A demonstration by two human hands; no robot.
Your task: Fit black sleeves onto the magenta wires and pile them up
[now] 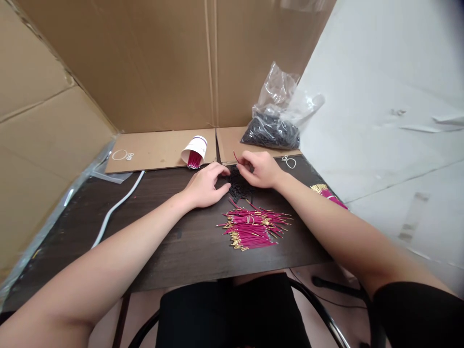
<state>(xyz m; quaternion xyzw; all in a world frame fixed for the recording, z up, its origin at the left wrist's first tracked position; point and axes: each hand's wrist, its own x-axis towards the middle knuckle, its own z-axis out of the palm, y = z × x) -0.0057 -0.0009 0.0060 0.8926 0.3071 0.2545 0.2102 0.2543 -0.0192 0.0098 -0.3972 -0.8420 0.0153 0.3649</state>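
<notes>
My right hand [261,169] pinches a thin magenta wire [236,157], whose end sticks out up and to the left past the fingertips. Across from it, my left hand [209,186] rests at the left edge of a pile of small black tube pieces [238,184]. Its thumb and forefinger are apart, with no held thing visible between them. Just in front of the pile lies a heap of magenta wires [253,224] with gold-coloured and silvery ends, part of it tied with a pale band. Some of the black pieces are hidden by my fingers.
A white paper cup [196,146] lies tipped over with magenta wires in it. Behind my right hand stands a clear bag [271,130] of black pieces. Pale rubber bands [290,162] lie on the cardboard. Another wire bundle [329,195] sits at right; a white cable [116,205] crosses the left side.
</notes>
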